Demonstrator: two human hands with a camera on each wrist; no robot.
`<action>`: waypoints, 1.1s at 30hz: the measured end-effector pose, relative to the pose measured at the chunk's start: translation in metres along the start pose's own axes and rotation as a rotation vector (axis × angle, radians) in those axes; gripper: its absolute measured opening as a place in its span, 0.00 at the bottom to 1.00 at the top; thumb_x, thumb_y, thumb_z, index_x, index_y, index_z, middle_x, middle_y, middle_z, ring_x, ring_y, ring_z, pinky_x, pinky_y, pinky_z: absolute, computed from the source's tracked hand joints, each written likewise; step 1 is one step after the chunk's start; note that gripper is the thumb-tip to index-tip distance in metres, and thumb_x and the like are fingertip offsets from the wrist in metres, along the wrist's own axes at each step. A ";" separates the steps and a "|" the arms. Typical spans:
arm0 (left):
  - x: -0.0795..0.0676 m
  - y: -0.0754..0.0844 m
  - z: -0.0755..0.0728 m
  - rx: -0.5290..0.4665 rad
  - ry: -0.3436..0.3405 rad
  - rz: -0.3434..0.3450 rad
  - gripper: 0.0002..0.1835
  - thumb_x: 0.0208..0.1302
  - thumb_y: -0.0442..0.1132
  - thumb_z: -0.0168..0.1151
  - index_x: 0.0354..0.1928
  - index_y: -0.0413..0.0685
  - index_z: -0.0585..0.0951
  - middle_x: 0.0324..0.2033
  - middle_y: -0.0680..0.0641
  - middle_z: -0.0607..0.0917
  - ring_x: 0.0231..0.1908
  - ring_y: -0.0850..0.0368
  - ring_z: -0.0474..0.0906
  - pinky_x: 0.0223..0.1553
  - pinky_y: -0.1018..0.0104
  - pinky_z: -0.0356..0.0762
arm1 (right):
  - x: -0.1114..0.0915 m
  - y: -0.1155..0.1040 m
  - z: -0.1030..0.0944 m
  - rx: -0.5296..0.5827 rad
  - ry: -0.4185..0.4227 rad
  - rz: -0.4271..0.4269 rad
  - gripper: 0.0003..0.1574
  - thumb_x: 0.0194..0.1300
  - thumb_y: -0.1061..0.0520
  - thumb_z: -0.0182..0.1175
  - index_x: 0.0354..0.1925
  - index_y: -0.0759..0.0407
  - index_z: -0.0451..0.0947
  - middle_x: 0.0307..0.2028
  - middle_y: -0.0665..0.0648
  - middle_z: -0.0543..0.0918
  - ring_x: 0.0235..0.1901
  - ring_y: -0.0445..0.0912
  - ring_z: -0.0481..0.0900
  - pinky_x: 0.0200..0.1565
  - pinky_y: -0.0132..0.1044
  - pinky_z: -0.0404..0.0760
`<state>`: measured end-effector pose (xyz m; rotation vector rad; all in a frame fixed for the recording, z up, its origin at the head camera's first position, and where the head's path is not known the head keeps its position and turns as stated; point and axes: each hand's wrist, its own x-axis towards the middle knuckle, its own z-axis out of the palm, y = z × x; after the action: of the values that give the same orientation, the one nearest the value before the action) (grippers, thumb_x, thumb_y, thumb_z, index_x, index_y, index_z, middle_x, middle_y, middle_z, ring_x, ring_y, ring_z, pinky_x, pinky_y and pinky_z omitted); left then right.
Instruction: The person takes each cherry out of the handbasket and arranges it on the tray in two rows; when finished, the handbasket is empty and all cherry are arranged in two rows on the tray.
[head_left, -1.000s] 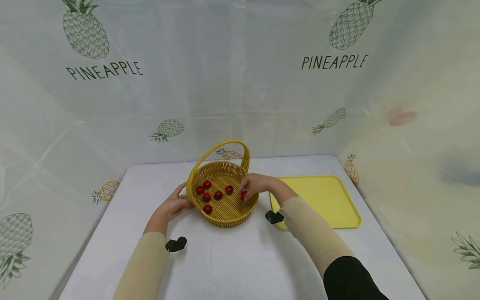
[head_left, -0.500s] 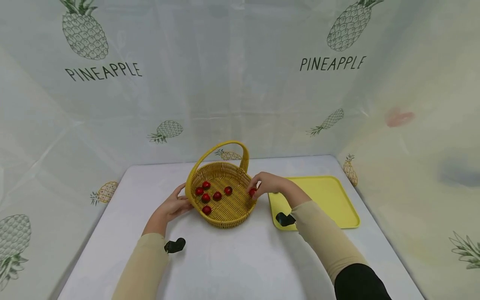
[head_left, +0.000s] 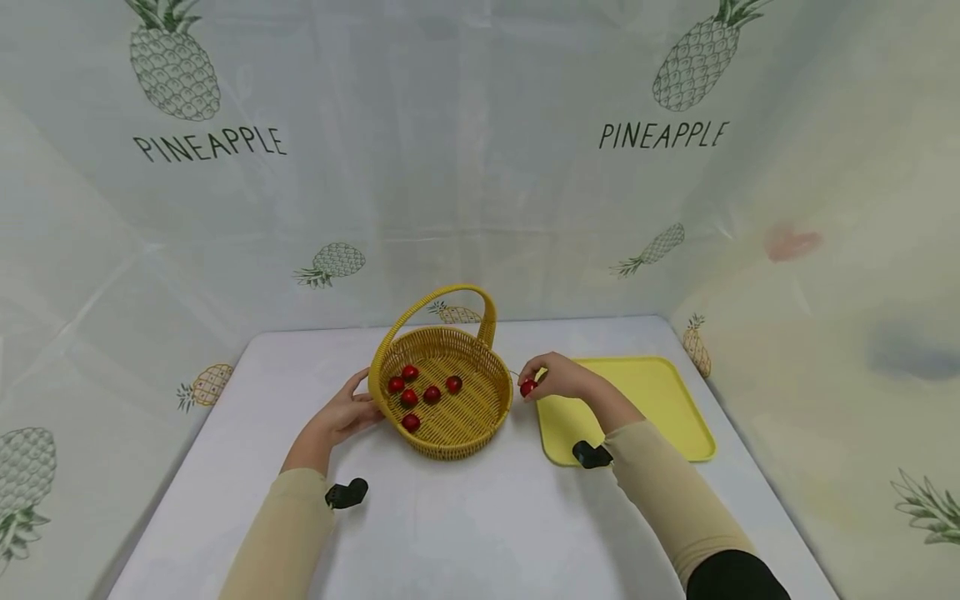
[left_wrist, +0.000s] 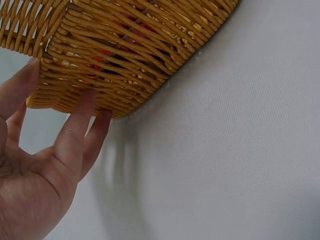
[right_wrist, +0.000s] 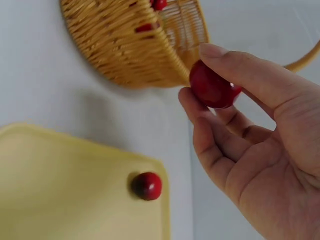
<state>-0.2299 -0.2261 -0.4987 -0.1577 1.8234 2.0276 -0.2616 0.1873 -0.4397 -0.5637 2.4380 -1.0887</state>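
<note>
My right hand (head_left: pixel 555 377) pinches a small round red fruit (right_wrist: pixel 212 86) between thumb and fingertips, in the gap between basket and tray. A yellow wicker basket (head_left: pixel 480 417) with a tall arched handle stands left of it, with several like red fruits (head_left: pixel 432 395) inside, mostly on its left half. At the basket's left side is my left hand (head_left: pixel 347 414). Its fairly straight fingers (left_wrist: pixel 75 125) rest their tips against the woven wall (left_wrist: pixel 135 75). A yellow tray (head_left: pixel 645 400) lies on the right; another red fruit (right_wrist: pixel 148 186) sits in its corner, hidden behind my right hand in the head view.
All this stands on a table with a white cloth (head_left: pixel 450 533). A pale curtain (head_left: pixel 480 183) printed with pineapples hangs right behind the table's back edge and along both sides. A black wrist-camera piece juts from each sleeve.
My right hand has come out of the basket, over its right rim, carrying the red fruit rightward to the tray's left edge. The left hand stays at the basket's side.
</note>
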 end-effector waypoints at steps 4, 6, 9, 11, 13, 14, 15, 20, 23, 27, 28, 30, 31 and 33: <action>0.001 0.000 -0.002 -0.005 -0.006 0.003 0.49 0.67 0.20 0.53 0.78 0.59 0.39 0.67 0.24 0.59 0.58 0.37 0.73 0.62 0.44 0.65 | -0.003 0.011 0.000 0.024 0.058 0.048 0.12 0.54 0.64 0.72 0.39 0.57 0.83 0.37 0.53 0.81 0.40 0.50 0.75 0.41 0.40 0.78; 0.002 -0.001 -0.002 -0.006 -0.010 0.005 0.48 0.67 0.21 0.53 0.78 0.59 0.39 0.67 0.24 0.59 0.57 0.39 0.74 0.62 0.43 0.65 | -0.005 0.017 0.000 0.036 0.089 0.062 0.14 0.53 0.62 0.73 0.39 0.58 0.83 0.39 0.54 0.81 0.40 0.50 0.74 0.42 0.41 0.77; 0.003 -0.001 -0.002 -0.007 -0.010 0.006 0.48 0.68 0.21 0.53 0.78 0.59 0.40 0.67 0.24 0.60 0.55 0.41 0.76 0.62 0.44 0.66 | -0.007 0.027 0.001 0.058 0.131 0.069 0.15 0.53 0.61 0.74 0.40 0.59 0.82 0.40 0.56 0.81 0.40 0.49 0.76 0.42 0.40 0.78; 0.003 -0.002 -0.003 -0.008 -0.005 0.006 0.48 0.67 0.22 0.53 0.78 0.59 0.40 0.67 0.25 0.60 0.55 0.41 0.76 0.61 0.45 0.67 | -0.009 0.031 0.001 0.075 0.152 0.063 0.15 0.54 0.61 0.73 0.40 0.61 0.82 0.41 0.58 0.80 0.38 0.49 0.77 0.41 0.40 0.79; 0.003 -0.002 -0.003 -0.008 -0.004 0.005 0.47 0.68 0.22 0.53 0.78 0.60 0.40 0.67 0.25 0.60 0.53 0.42 0.77 0.61 0.45 0.67 | -0.010 0.036 0.003 0.090 0.179 0.072 0.14 0.54 0.63 0.73 0.40 0.60 0.82 0.41 0.58 0.80 0.37 0.49 0.78 0.40 0.39 0.79; 0.003 -0.001 -0.003 -0.007 -0.004 0.006 0.47 0.68 0.22 0.53 0.78 0.60 0.41 0.67 0.25 0.60 0.53 0.43 0.77 0.61 0.45 0.67 | -0.010 0.039 0.003 0.094 0.189 0.070 0.14 0.55 0.63 0.72 0.40 0.60 0.82 0.42 0.58 0.80 0.37 0.49 0.78 0.39 0.39 0.80; 0.003 -0.002 -0.003 -0.007 -0.002 0.006 0.47 0.68 0.22 0.53 0.78 0.60 0.41 0.66 0.25 0.60 0.52 0.44 0.78 0.61 0.45 0.68 | -0.011 0.041 0.004 0.095 0.198 0.069 0.13 0.55 0.63 0.72 0.41 0.60 0.82 0.42 0.58 0.80 0.37 0.49 0.78 0.39 0.38 0.80; 0.004 -0.001 -0.002 -0.004 0.001 0.008 0.46 0.68 0.23 0.54 0.78 0.59 0.42 0.65 0.25 0.62 0.49 0.47 0.79 0.62 0.44 0.66 | -0.014 0.054 0.004 0.082 0.241 0.066 0.13 0.56 0.63 0.71 0.41 0.60 0.82 0.42 0.58 0.81 0.36 0.49 0.77 0.38 0.38 0.80; 0.004 -0.001 -0.001 -0.006 0.006 0.006 0.46 0.68 0.23 0.54 0.78 0.59 0.43 0.65 0.25 0.63 0.48 0.48 0.80 0.62 0.43 0.65 | -0.016 0.059 0.002 0.077 0.273 0.083 0.15 0.56 0.62 0.72 0.42 0.62 0.82 0.44 0.59 0.81 0.37 0.50 0.77 0.37 0.39 0.80; 0.004 -0.002 -0.001 -0.002 0.014 0.004 0.46 0.68 0.24 0.55 0.78 0.59 0.43 0.65 0.25 0.63 0.47 0.49 0.80 0.62 0.43 0.65 | -0.018 0.068 0.002 0.099 0.326 0.128 0.16 0.55 0.62 0.73 0.43 0.62 0.82 0.46 0.60 0.81 0.39 0.51 0.78 0.38 0.39 0.80; 0.004 -0.002 -0.001 0.000 0.016 0.004 0.46 0.68 0.24 0.55 0.78 0.58 0.43 0.65 0.25 0.63 0.47 0.49 0.80 0.62 0.43 0.65 | -0.018 0.070 0.002 0.099 0.334 0.135 0.16 0.55 0.62 0.73 0.43 0.62 0.82 0.46 0.60 0.81 0.40 0.52 0.78 0.38 0.39 0.80; 0.004 -0.003 -0.001 0.000 0.019 0.002 0.46 0.68 0.24 0.55 0.78 0.58 0.43 0.65 0.25 0.63 0.47 0.49 0.80 0.62 0.43 0.65 | -0.019 0.075 0.002 0.097 0.345 0.135 0.16 0.56 0.62 0.72 0.44 0.64 0.82 0.45 0.61 0.80 0.40 0.53 0.78 0.39 0.40 0.80; 0.004 -0.003 -0.001 -0.001 0.018 0.002 0.46 0.68 0.23 0.55 0.78 0.58 0.43 0.65 0.25 0.63 0.47 0.49 0.80 0.62 0.43 0.65 | -0.019 0.077 0.002 0.098 0.350 0.135 0.16 0.56 0.62 0.72 0.44 0.64 0.82 0.45 0.62 0.80 0.41 0.54 0.79 0.39 0.41 0.80; 0.004 -0.004 -0.002 -0.001 0.018 0.001 0.46 0.68 0.23 0.55 0.78 0.58 0.43 0.65 0.25 0.63 0.47 0.49 0.80 0.62 0.43 0.66 | -0.020 0.081 0.002 0.099 0.363 0.141 0.16 0.56 0.63 0.71 0.44 0.65 0.81 0.46 0.63 0.80 0.41 0.55 0.79 0.40 0.42 0.81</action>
<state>-0.2327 -0.2268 -0.5039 -0.1759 1.8341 2.0337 -0.2599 0.2457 -0.4991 -0.1687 2.6578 -1.3381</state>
